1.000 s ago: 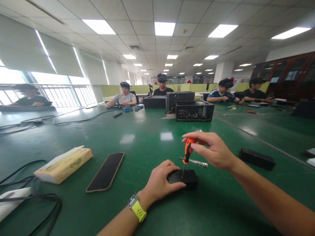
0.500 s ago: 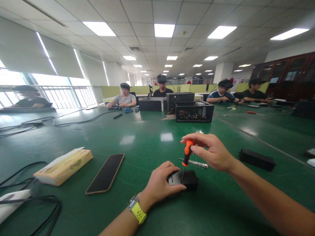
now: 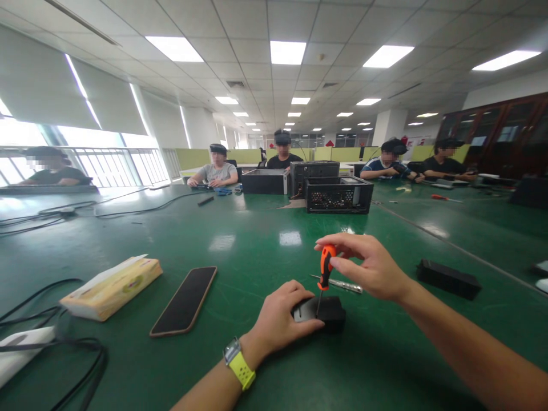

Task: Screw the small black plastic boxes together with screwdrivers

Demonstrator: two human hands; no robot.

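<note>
A small black box-shaped part with a grey plate on its left side lies on the green table. My left hand grips it by that left end, thumb along the near side and fingers behind. My right hand holds an orange and black screwdriver almost upright by the handle. The shaft's tip meets the top of the part, beside my left thumb and fingers. Just behind, a slim clear-handled screwdriver lies flat, partly hidden by the orange handle and my right hand.
Left of my hands lie a phone, a tissue pack and black cables. A black block is on the right. Farther back stand open computer cases and another screwdriver. Several people sit around the table.
The orange screwdriver's handle has turned a little in my right fingers, showing more of its black side. My left hand and the part stay in place.
</note>
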